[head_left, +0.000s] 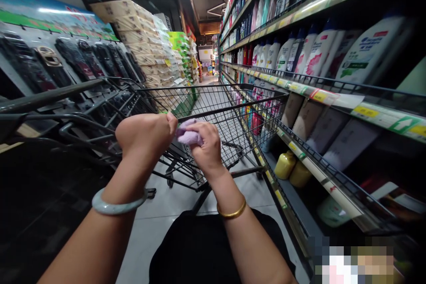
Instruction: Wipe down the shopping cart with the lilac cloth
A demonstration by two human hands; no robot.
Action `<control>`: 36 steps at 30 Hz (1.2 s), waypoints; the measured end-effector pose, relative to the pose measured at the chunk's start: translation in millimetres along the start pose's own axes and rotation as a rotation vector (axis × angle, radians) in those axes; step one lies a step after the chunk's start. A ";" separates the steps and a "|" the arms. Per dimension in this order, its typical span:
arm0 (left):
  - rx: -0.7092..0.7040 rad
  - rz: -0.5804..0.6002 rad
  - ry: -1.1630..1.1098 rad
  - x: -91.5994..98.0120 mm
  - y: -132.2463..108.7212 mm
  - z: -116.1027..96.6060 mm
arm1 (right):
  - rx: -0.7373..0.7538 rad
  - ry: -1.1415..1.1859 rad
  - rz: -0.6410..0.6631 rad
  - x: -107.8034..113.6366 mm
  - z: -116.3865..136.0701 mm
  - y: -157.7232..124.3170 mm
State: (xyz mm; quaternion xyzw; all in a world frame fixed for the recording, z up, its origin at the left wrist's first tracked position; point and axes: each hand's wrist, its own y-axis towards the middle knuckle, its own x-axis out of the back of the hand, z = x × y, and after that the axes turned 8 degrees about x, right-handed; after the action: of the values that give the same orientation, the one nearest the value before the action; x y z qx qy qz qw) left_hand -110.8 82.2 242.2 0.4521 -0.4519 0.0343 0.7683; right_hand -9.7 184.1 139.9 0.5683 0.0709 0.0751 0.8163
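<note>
Both my hands are raised in front of me over the near end of a black wire shopping cart (213, 106). My right hand (206, 144) is closed around a small crumpled lilac cloth (186, 133). My left hand (146, 135) is curled into a fist right beside it, its fingertips pinching the cloth's edge. A pale green bangle sits on my left wrist and a gold one on my right. The cart's basket looks empty.
A supermarket aisle runs ahead. Shelves of shampoo and detergent bottles (319, 53) line the right, with yellow bottles (286, 164) low down. Stacked cardboard boxes (143, 40) and hanging dark goods (66, 62) stand on the left. More nested carts (66, 120) are at left.
</note>
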 end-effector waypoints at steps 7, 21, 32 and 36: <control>0.033 0.019 -0.037 5.0 -1.7 -1.2 | -0.310 0.000 -0.358 22.1 -33.7 -3.1; 0.019 0.001 -0.018 3.9 -3.0 2.3 | -0.200 -0.026 -0.211 9.7 -15.8 -6.1; 0.038 -0.026 -0.043 1.2 -4.7 4.9 | -0.095 -0.062 0.117 1.7 -2.9 -9.6; 0.059 0.013 -0.060 3.8 -5.3 5.6 | -0.275 -0.074 -0.175 20.7 -25.6 -8.2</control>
State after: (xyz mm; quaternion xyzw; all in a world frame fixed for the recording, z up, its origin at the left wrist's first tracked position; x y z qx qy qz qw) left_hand -109.8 73.7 242.4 0.4725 -0.4764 0.0391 0.7405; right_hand 5.8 209.0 122.7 0.4453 0.0792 -0.0083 0.8918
